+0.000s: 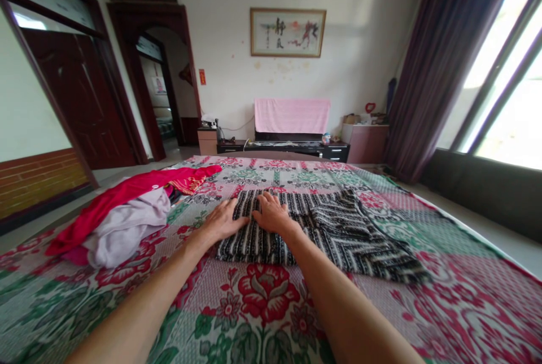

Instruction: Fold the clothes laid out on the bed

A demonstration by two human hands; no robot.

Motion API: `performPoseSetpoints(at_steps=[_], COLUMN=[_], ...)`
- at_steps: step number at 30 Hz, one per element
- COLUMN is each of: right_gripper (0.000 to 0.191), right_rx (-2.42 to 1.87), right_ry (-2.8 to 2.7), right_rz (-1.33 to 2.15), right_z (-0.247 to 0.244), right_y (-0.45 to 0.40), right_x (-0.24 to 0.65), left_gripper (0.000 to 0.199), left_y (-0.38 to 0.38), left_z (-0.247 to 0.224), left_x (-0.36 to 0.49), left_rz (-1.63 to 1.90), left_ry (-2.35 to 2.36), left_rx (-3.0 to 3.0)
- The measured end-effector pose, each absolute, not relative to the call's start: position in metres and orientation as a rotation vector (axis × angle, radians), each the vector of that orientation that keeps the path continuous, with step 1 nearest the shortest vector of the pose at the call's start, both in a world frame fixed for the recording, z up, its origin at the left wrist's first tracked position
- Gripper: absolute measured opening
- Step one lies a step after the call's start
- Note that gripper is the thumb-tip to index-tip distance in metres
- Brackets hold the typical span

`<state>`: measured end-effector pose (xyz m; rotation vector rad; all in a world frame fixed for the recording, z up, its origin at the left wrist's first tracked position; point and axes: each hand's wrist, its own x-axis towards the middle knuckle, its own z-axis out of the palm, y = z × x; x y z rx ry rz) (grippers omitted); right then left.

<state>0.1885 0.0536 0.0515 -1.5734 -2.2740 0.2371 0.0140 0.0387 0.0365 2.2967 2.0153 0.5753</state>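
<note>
A black-and-white striped knit garment [347, 234] lies partly folded on the flowered bedspread [266, 319], its right part spreading out to a point. My left hand [223, 220] rests at the garment's left edge, fingers apart and flat. Beside it, my right hand [271, 213] lies palm down on the striped cloth, its fingers spread. Neither hand grips the fabric. To the left, a red garment [127, 194] and a pale lilac garment [131, 226] lie in a loose heap.
Beyond the bed's far edge stands a low black cabinet [334, 152] with a pink cloth [292, 115] over a screen. A purple curtain [436, 70] and a window are on the right. Dark red doors [80, 93] are at the left.
</note>
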Motion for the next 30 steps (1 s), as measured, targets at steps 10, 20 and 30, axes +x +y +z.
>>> performPoseSetpoints(at_steps=[10, 20, 30], right_gripper=[0.050, 0.048, 0.028], right_rx=[-1.614, -1.645, -1.500], right_ry=[-2.342, -2.125, -2.002], right_rz=[0.331, 0.416, 0.540], right_z=[0.046, 0.042, 0.057], right_y=[0.057, 0.060, 0.062], right_x=[0.192, 0.176, 0.163], left_gripper=[0.029, 0.011, 0.028], left_y=[0.031, 0.034, 0.035], left_z=[0.056, 0.059, 0.053], left_x=[0.022, 0.010, -0.033], left_rz=[0.386, 0.946, 0.960], left_ry=[2.179, 1.838, 1.612], left_rx=[2.021, 1.466, 1.138])
